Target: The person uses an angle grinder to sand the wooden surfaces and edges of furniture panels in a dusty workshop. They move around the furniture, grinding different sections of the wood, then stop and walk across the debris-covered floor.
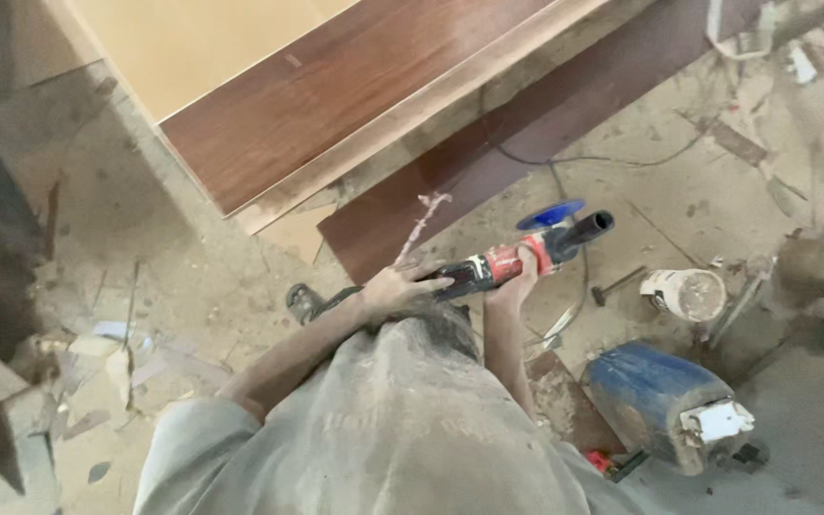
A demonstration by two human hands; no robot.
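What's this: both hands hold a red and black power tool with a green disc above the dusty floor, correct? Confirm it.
Not quite. The head view shows both the left hand and right hand on the red and black power tool, but its disc is blue, not green.

There is one view only, from the camera on my head, so nothing is shared with a second one. It looks steeply down over my chest and grey dusty shirt (383, 429), which fills the lower middle of the picture, close to the lens. My two forearms run away from it toward the middle, where my left hand (395, 286) and right hand (517, 277) sit at arm's reach. Beyond them lies the sawdust-covered workshop floor (193, 267), farther off. The view is tilted, so the dark brown polished wooden board (336, 95) crosses the top edge slantwise.
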